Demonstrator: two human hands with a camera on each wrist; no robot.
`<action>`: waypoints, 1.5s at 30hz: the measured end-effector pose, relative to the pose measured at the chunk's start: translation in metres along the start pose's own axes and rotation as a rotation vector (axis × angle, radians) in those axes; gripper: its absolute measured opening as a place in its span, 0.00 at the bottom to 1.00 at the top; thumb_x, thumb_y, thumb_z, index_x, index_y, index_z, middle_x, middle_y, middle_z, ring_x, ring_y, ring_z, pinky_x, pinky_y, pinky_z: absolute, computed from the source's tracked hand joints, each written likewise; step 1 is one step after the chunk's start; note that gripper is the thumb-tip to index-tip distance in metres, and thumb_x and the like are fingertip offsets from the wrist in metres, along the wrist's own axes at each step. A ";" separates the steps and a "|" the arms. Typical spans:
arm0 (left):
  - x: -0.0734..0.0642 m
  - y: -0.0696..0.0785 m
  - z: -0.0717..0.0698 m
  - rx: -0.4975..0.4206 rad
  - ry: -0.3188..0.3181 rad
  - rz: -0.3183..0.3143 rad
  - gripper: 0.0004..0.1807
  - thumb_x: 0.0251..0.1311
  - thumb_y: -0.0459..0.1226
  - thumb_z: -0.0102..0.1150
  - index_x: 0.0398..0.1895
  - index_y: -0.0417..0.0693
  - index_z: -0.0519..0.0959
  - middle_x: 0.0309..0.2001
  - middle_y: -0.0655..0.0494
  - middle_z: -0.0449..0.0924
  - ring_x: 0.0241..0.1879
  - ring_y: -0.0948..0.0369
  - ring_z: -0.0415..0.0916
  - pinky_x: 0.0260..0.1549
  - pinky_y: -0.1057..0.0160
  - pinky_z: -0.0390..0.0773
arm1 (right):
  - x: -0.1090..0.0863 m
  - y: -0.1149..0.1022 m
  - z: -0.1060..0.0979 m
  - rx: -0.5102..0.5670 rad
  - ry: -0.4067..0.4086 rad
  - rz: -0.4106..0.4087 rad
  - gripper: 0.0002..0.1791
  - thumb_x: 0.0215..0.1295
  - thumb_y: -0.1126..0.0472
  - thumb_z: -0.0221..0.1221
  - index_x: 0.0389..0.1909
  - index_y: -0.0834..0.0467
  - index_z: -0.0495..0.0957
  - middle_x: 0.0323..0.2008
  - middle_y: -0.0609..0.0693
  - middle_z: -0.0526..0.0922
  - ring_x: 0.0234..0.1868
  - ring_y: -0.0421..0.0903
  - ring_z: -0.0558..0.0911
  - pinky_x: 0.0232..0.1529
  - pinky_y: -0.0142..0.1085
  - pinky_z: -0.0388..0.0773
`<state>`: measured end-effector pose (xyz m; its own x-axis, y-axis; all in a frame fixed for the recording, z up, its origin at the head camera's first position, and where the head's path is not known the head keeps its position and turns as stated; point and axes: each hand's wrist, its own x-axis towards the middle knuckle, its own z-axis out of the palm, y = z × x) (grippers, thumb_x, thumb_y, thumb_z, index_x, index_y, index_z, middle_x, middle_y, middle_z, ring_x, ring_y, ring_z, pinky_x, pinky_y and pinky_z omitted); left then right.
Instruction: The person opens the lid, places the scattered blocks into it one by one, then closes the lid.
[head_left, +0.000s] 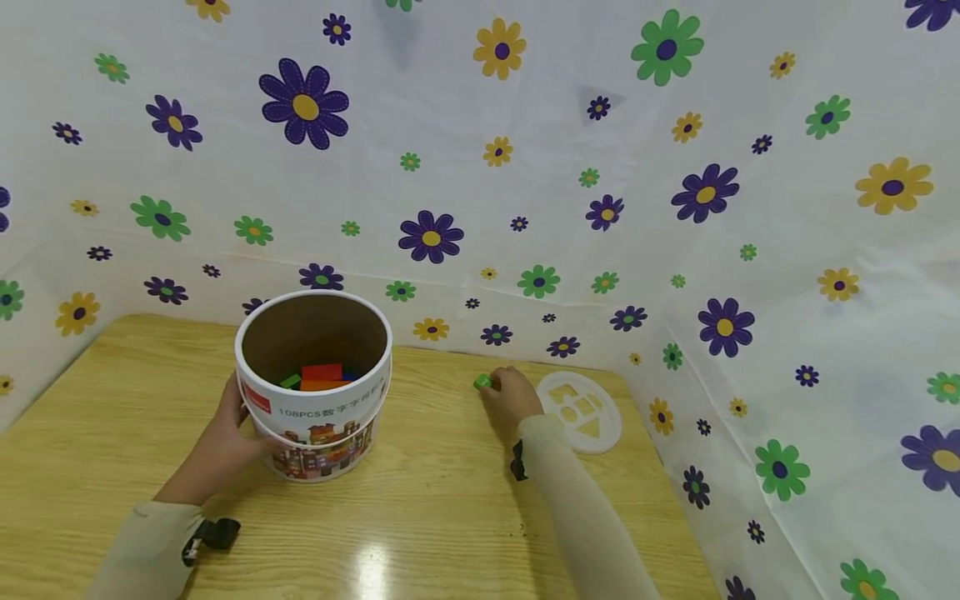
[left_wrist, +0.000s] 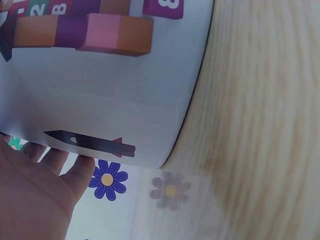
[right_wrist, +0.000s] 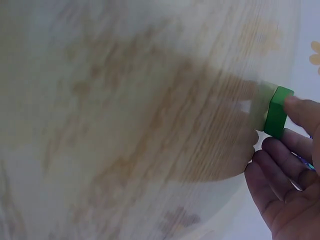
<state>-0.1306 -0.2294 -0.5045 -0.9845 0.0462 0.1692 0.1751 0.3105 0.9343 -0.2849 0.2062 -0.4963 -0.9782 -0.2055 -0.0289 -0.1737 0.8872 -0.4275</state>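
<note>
A white bucket (head_left: 322, 454) printed with pictures of blocks stands on the wooden table, left of centre. My left hand (head_left: 225, 437) grips it by the left side, thumb toward the front; the left wrist view shows the fingers against the printed wall (left_wrist: 110, 105). Inside lie a red block (head_left: 322, 372), an orange block (head_left: 322, 386) and a green one (head_left: 290, 381); others are partly hidden by the rim. Toward the back of the table, my right hand (head_left: 517, 396) pinches a small green block (right_wrist: 278, 112) between thumb and fingers, close over the tabletop.
To the right of my right hand lies a round white lid (head_left: 612, 425) with cut-out shapes. A flower-printed cloth (head_left: 450, 183) hangs behind the table (head_left: 435, 517) and along its right side. The bucket's white handle (head_left: 315, 446) hangs down across its front.
</note>
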 end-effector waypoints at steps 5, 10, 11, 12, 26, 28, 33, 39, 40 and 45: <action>0.002 0.000 -0.001 -0.002 -0.010 -0.010 0.71 0.56 0.36 0.78 0.82 0.77 0.29 0.83 0.41 0.38 0.76 0.25 0.41 0.61 0.15 0.52 | -0.003 0.000 -0.002 0.000 -0.024 -0.012 0.13 0.74 0.58 0.62 0.52 0.62 0.84 0.44 0.53 0.83 0.45 0.49 0.81 0.53 0.47 0.83; 0.002 0.001 0.000 -0.005 -0.018 -0.018 0.70 0.56 0.38 0.78 0.82 0.79 0.30 0.83 0.43 0.37 0.77 0.26 0.39 0.60 0.14 0.51 | -0.013 0.005 -0.002 -0.004 -0.058 -0.040 0.14 0.74 0.57 0.62 0.53 0.60 0.84 0.46 0.52 0.84 0.46 0.48 0.83 0.54 0.47 0.83; 0.002 0.001 0.000 -0.009 -0.019 -0.018 0.70 0.56 0.38 0.78 0.82 0.79 0.30 0.83 0.43 0.37 0.77 0.26 0.39 0.60 0.14 0.50 | -0.016 0.007 -0.003 0.001 -0.068 -0.044 0.14 0.73 0.57 0.62 0.54 0.60 0.84 0.47 0.52 0.84 0.47 0.48 0.83 0.54 0.47 0.83; 0.002 0.000 0.000 -0.012 -0.018 -0.019 0.70 0.56 0.38 0.78 0.82 0.79 0.30 0.83 0.43 0.37 0.77 0.26 0.38 0.60 0.14 0.49 | -0.019 0.008 -0.002 0.004 -0.077 -0.046 0.15 0.73 0.57 0.63 0.54 0.60 0.84 0.47 0.51 0.85 0.48 0.48 0.83 0.55 0.46 0.83; -0.001 0.003 0.002 -0.013 -0.009 -0.012 0.70 0.57 0.38 0.78 0.83 0.76 0.30 0.83 0.40 0.37 0.77 0.25 0.38 0.61 0.14 0.48 | -0.049 0.013 -0.008 0.041 -0.165 -0.095 0.13 0.69 0.56 0.68 0.50 0.57 0.86 0.46 0.48 0.85 0.47 0.45 0.83 0.54 0.44 0.84; -0.001 0.003 0.001 -0.003 -0.009 -0.020 0.69 0.57 0.39 0.77 0.83 0.76 0.29 0.83 0.40 0.36 0.76 0.25 0.38 0.61 0.14 0.48 | -0.052 0.013 -0.008 0.042 -0.171 -0.096 0.14 0.69 0.55 0.68 0.51 0.57 0.86 0.46 0.47 0.85 0.47 0.45 0.83 0.53 0.45 0.83; 0.001 0.005 0.000 0.013 -0.011 -0.027 0.69 0.58 0.40 0.77 0.83 0.75 0.28 0.83 0.40 0.36 0.76 0.24 0.39 0.61 0.15 0.49 | -0.059 0.011 -0.008 0.025 -0.165 -0.112 0.15 0.68 0.56 0.68 0.52 0.57 0.86 0.45 0.48 0.86 0.46 0.46 0.83 0.52 0.45 0.84; 0.000 0.006 0.000 0.009 -0.014 -0.023 0.69 0.58 0.40 0.77 0.83 0.73 0.28 0.83 0.38 0.36 0.76 0.24 0.39 0.62 0.15 0.50 | -0.066 0.011 -0.006 0.078 -0.150 -0.100 0.15 0.67 0.56 0.70 0.51 0.58 0.86 0.45 0.49 0.86 0.46 0.45 0.84 0.52 0.45 0.84; 0.000 0.006 0.000 0.008 -0.014 -0.024 0.69 0.58 0.40 0.77 0.83 0.73 0.28 0.83 0.38 0.35 0.76 0.24 0.38 0.62 0.15 0.50 | -0.067 0.011 -0.005 0.087 -0.147 -0.099 0.15 0.66 0.56 0.70 0.51 0.58 0.86 0.45 0.49 0.86 0.46 0.45 0.84 0.52 0.45 0.84; 0.000 0.005 0.001 0.009 -0.011 -0.011 0.69 0.58 0.40 0.77 0.83 0.71 0.29 0.83 0.39 0.37 0.77 0.25 0.38 0.63 0.16 0.49 | -0.071 0.013 -0.004 0.081 -0.136 -0.101 0.15 0.67 0.55 0.70 0.50 0.57 0.86 0.44 0.48 0.86 0.45 0.43 0.84 0.50 0.43 0.85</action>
<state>-0.1296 -0.2268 -0.5002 -0.9864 0.0531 0.1556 0.1644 0.3196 0.9332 -0.2179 0.2341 -0.4961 -0.9308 -0.3511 -0.1019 -0.2555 0.8241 -0.5055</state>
